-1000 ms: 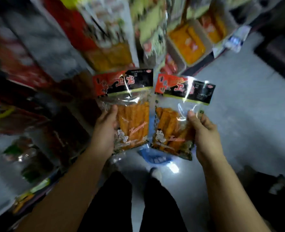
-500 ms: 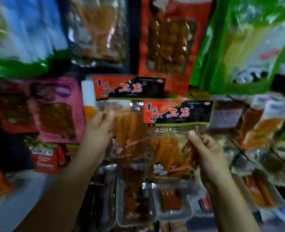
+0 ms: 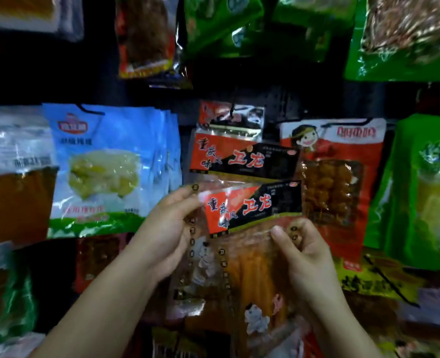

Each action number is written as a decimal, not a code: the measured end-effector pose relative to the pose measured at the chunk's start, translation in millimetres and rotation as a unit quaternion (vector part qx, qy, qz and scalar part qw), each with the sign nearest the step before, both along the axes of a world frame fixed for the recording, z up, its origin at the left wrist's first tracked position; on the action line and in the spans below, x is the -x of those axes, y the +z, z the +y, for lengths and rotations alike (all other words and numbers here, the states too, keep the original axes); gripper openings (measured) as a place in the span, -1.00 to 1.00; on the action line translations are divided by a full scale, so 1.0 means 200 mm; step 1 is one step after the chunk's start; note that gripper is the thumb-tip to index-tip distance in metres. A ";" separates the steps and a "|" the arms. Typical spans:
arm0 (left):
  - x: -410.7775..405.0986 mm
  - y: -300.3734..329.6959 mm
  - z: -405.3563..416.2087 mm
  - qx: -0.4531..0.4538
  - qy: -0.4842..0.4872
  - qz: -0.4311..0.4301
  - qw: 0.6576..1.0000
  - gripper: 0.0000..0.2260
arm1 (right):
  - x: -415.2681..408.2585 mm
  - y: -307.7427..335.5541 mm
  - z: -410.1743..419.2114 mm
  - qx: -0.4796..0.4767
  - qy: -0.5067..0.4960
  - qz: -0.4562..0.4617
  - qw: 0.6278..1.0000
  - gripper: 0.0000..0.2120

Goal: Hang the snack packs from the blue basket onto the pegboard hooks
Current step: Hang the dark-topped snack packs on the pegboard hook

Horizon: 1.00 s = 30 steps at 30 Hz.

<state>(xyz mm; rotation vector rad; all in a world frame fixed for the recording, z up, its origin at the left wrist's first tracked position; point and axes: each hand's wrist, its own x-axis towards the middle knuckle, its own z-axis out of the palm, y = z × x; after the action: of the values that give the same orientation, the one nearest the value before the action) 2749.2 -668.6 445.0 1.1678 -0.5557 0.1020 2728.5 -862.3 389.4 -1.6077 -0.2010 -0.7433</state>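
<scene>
Head view: two snack packs with red-and-black headers held up before the dark pegboard (image 3: 317, 104). Left hand (image 3: 167, 228) grasps the rear pack (image 3: 242, 158) by its left edge; its header sits just under a matching pack (image 3: 230, 120) already on a hook. Right hand (image 3: 306, 249) pinches the front pack (image 3: 249, 210), tilted, overlapping the rear one. Blue pack (image 3: 105, 161) hangs to the left, red pack (image 3: 335, 182) to the right.
</scene>
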 end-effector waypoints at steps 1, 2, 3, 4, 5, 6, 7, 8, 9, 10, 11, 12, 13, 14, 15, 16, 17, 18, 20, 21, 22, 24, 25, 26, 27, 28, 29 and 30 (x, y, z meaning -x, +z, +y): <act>-0.02 0.05 0.02 -0.011 0.006 -0.017 1.000 -0.79 | -0.02 0.01 0.01 -0.003 -0.014 -0.008 1.000 -0.82; -0.04 0.10 0.04 -0.024 0.021 -0.041 0.999 -0.75 | -0.03 0.03 0.02 -0.002 -0.027 -0.021 0.999 -0.82; -0.05 0.16 0.06 -0.036 0.037 -0.064 0.997 -0.73 | -0.04 0.05 0.03 0.000 -0.036 -0.035 0.999 -0.83; -0.07 0.21 0.06 -0.049 0.052 -0.088 0.994 -0.73 | -0.04 0.06 0.05 -0.001 -0.045 -0.047 0.998 -0.82; -0.08 0.27 0.07 -0.061 0.066 -0.111 0.990 -0.73 | -0.05 0.08 0.06 -0.003 -0.053 -0.055 0.997 -0.81; -0.08 0.33 0.06 -0.073 0.079 -0.130 0.986 -0.73 | -0.05 0.09 0.07 -0.011 -0.058 -0.061 0.996 -0.79; -0.09 0.37 0.06 -0.087 0.090 -0.147 0.981 -0.72 | -0.04 0.11 0.08 -0.020 -0.059 -0.065 0.996 -0.78; -0.10 0.41 0.05 -0.100 0.101 -0.164 0.976 -0.73 | -0.04 0.13 0.08 -0.024 -0.058 -0.071 0.995 -0.78; -0.11 0.45 0.04 -0.108 0.110 -0.183 0.971 -0.75 | -0.04 0.15 0.09 -0.022 -0.059 -0.080 0.995 -0.79; -0.13 0.48 0.03 -0.110 0.119 -0.198 0.967 -0.80 | -0.04 0.17 0.09 -0.019 -0.061 -0.089 0.994 -0.80; -0.14 0.51 0.03 -0.104 0.128 -0.211 0.963 -0.87 | -0.04 0.19 0.09 -0.015 -0.063 -0.099 0.993 -0.81; -0.16 0.55 0.02 -0.094 0.137 -0.220 0.961 -0.94 | -0.04 0.22 0.10 -0.011 -0.064 -0.110 0.992 -0.81; -0.17 0.58 0.01 -0.086 0.149 -0.226 0.959 -0.98 | -0.03 0.25 0.10 -0.005 -0.067 -0.120 0.991 -0.81; -0.18 0.61 0.01 -0.080 0.159 -0.232 0.956 -0.93 | -0.03 0.29 0.10 0.003 -0.073 -0.129 0.989 -0.81; -0.19 0.64 0.00 -0.080 0.167 -0.237 0.954 -0.91 | -0.03 0.32 0.11 0.012 -0.083 -0.137 0.987 -0.82; -0.20 0.67 0.00 -0.079 0.171 -0.240 0.952 -0.90 | -0.03 0.35 0.11 0.020 -0.093 -0.144 0.985 -0.84; -0.20 0.70 -0.01 -0.079 0.169 -0.242 0.952 -0.90 | -0.03 0.38 0.10 0.023 -0.100 -0.150 0.983 -0.85; -0.20 0.73 -0.02 -0.079 0.163 -0.240 0.954 -0.91 | -0.04 0.41 0.10 0.023 -0.105 -0.153 0.982 -0.85; -0.20 0.77 -0.05 -0.074 0.158 -0.232 0.957 -0.94 | -0.05 0.44 0.09 0.017 -0.113 -0.149 0.982 -0.85; -0.20 0.79 -0.06 -0.073 0.161 -0.232 0.957 -0.94 | -0.05 0.46 0.09 0.013 -0.114 -0.148 0.982 -0.85; -0.20 0.80 -0.07 -0.072 0.165 -0.233 0.956 -0.93 | -0.05 0.47 0.09 0.011 -0.115 -0.148 0.982 -0.85; -0.20 0.82 -0.08 -0.071 0.171 -0.234 0.954 -0.92 | -0.06 0.48 0.09 0.012 -0.120 -0.144 0.982 -0.84; -0.20 0.82 -0.08 -0.074 0.174 -0.234 0.954 -0.92 | -0.07 0.49 0.09 0.009 -0.121 -0.140 0.983 -0.84; -0.20 0.83 -0.09 -0.078 0.177 -0.234 0.953 -0.92 | -0.07 0.49 0.09 0.006 -0.120 -0.136 0.983 -0.83; -0.21 0.83 -0.09 -0.081 0.180 -0.234 0.952 -0.92 | -0.07 0.50 0.09 0.005 -0.121 -0.132 0.984 -0.83; -0.21 0.83 -0.09 -0.083 0.183 -0.233 0.951 -0.91 | -0.08 0.50 0.09 0.004 -0.120 -0.129 0.984 -0.84; -0.21 0.83 -0.09 -0.084 0.184 -0.231 0.952 -0.91 | -0.08 0.50 0.09 0.002 -0.118 -0.127 0.985 -0.85; -0.22 0.84 -0.09 -0.084 0.181 -0.228 0.953 -0.91 | -0.08 0.50 0.09 -0.001 -0.114 -0.126 0.985 -0.85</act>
<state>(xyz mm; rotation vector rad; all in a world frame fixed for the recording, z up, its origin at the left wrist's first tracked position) 2792.6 -687.0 612.0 1.4140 -0.7596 0.6640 2743.7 -844.6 489.4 -1.5480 -0.2004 -1.1262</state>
